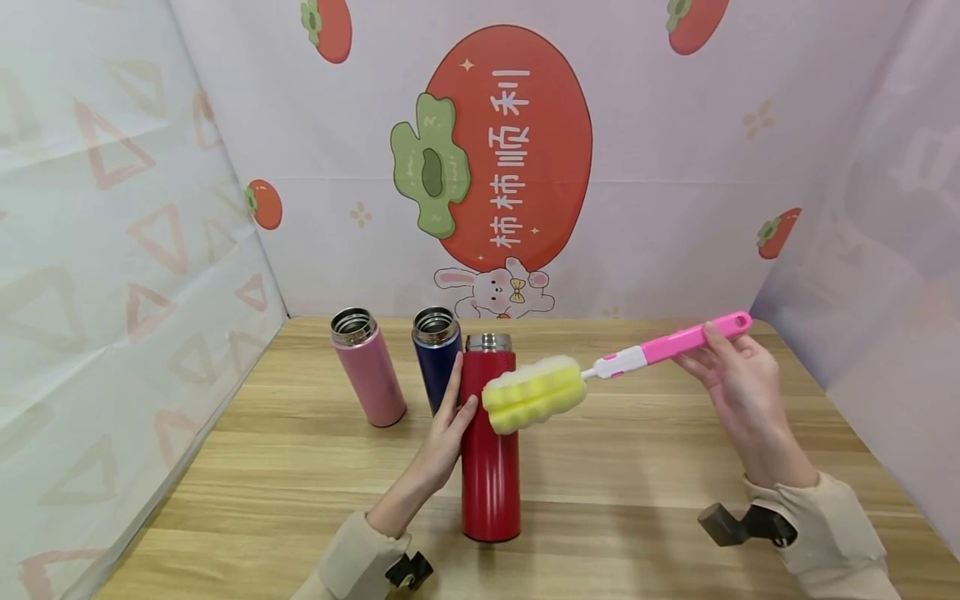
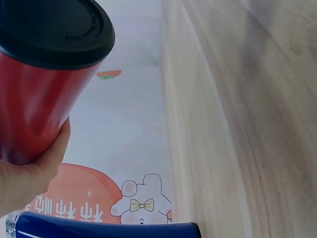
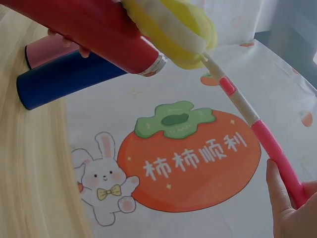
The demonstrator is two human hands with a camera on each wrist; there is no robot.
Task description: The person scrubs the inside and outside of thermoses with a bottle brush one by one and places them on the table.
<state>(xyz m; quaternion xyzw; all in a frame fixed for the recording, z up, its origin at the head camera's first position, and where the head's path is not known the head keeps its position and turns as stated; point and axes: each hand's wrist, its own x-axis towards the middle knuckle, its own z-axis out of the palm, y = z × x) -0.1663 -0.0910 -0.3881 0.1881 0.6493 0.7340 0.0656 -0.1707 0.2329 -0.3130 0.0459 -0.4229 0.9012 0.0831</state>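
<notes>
My left hand (image 1: 437,446) grips a tall red vacuum flask (image 1: 491,483) from its left side. The flask is upright and lidless, with a bare steel neck at the top; its black base (image 2: 54,29) shows in the left wrist view, held off the table. My right hand (image 1: 745,385) pinches the pink handle of a bottle brush (image 1: 675,343) near its end. The brush's yellow and white sponge head (image 1: 534,393) points left, in front of the flask's upper body and outside its mouth. In the right wrist view the sponge overlaps the red flask (image 3: 99,29).
Behind and left of the red flask stand a dark blue flask (image 1: 437,358) and a pink flask (image 1: 369,367), both lidless with steel mouths. The wooden table (image 1: 300,500) meets a patterned cloth backdrop (image 1: 645,208) at its back edge. More cloth hangs at both sides.
</notes>
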